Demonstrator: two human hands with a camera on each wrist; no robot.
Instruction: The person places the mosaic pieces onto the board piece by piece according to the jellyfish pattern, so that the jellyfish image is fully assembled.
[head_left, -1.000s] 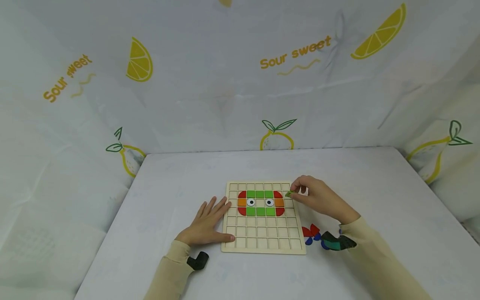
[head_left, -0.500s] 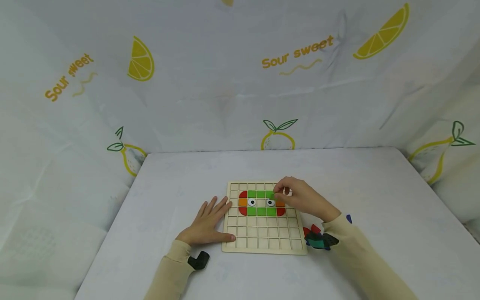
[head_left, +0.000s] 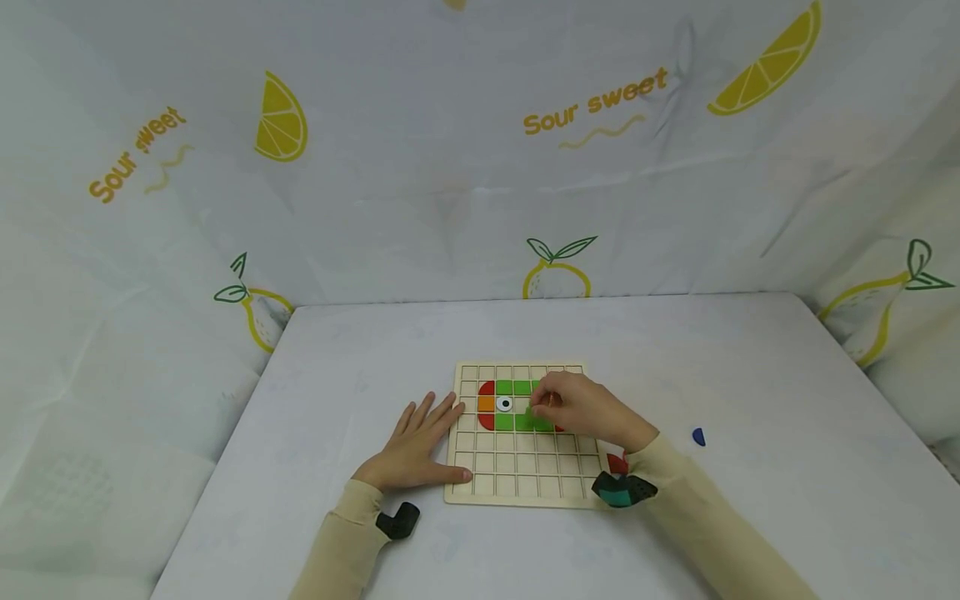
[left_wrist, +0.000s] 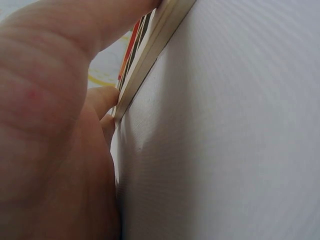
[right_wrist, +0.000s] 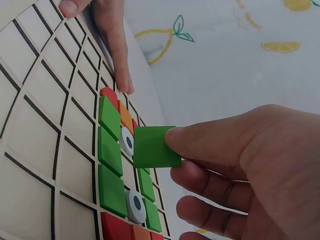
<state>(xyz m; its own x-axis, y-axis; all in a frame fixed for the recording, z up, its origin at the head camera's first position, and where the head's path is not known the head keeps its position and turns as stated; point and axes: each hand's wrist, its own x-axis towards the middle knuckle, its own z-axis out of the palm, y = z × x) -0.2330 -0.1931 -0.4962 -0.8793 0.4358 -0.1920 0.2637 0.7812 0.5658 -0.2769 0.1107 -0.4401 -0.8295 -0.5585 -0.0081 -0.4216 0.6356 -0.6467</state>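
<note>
A wooden grid board point(head_left: 495, 467) lies on the table with colored tiles set in its upper rows. My right hand point(head_left: 588, 408) pinches a green square tile point(right_wrist: 156, 146) between thumb and fingers, close over the board. In the right wrist view, green tiles point(right_wrist: 110, 187), two white eye discs point(right_wrist: 135, 206), and red and orange pieces point(right_wrist: 125, 115) fill neighboring cells. My left hand point(head_left: 412, 446) lies with spread fingers on the board's left edge, thumb at the lower corner. From the head camera, the right hand hides the right eye disc and some tiles.
A red piece point(head_left: 617, 463) shows at the board's right edge, partly behind the right wrist's strap point(head_left: 622, 490). Farther right lies a blue piece point(head_left: 699, 437). A white cloth with lemon prints hangs behind the table point(head_left: 375, 342).
My right hand has moved left and down from the board's right edge to over the tile pattern, carrying the green tile. The left hand has stayed in place.
</note>
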